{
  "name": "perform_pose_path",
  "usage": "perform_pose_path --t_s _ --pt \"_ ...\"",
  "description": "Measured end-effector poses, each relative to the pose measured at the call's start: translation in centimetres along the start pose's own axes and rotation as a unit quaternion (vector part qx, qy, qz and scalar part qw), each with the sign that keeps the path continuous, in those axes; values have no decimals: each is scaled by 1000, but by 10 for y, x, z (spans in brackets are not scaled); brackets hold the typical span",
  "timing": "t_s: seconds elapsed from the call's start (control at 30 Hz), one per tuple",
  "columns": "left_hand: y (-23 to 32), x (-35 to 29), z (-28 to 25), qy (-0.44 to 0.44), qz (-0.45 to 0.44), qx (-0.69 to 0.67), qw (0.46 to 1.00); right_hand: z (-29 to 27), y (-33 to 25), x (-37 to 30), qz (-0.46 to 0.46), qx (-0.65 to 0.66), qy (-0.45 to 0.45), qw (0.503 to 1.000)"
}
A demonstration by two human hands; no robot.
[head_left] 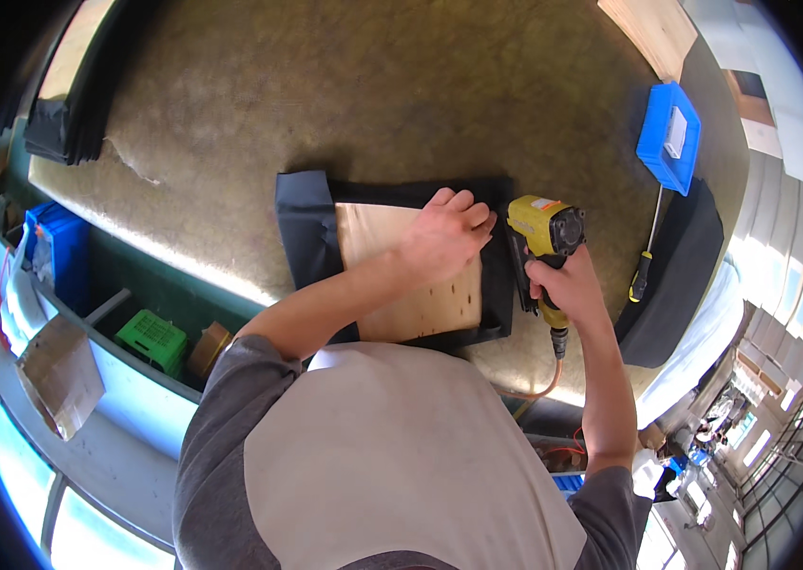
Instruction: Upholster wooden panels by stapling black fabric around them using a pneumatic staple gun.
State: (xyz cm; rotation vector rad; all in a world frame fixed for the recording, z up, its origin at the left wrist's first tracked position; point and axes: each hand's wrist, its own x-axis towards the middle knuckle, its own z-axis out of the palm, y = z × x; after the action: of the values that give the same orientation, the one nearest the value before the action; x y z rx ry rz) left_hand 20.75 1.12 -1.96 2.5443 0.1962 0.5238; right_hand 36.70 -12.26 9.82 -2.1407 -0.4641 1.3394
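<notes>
One half-curled left hand (pixel 449 235), its grasp unclear to me, rests over the black fabric (pixel 306 228) bordering a pale rectangular wooden panel (pixel 420 312) on the brown tabletop (pixel 325 85), my right hand (pixel 565 282) gripping a yellow-and-black pistol-shaped air tool (pixel 536 223) that, slipping, could injure it.

Dark-flecked, pale wooden board (pixel 401 309) lies flat at center frame, bordered by black fabric (pixel 308 242).
Fabric shows widest at left; a yellow-and-black air tool (pixel 536 228) is held near its right edge.
</notes>
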Motion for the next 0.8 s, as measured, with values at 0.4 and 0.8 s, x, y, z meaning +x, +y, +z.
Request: perform_pose_path --t_s 0.4,0.8 --pt "-37 -107 -109 270 -418 139 856 -3 -34 5 -319 -445 278 789" --pt "-39 -144 -86 320 -317 95 888 192 -102 102 -476 -340 -66 808"
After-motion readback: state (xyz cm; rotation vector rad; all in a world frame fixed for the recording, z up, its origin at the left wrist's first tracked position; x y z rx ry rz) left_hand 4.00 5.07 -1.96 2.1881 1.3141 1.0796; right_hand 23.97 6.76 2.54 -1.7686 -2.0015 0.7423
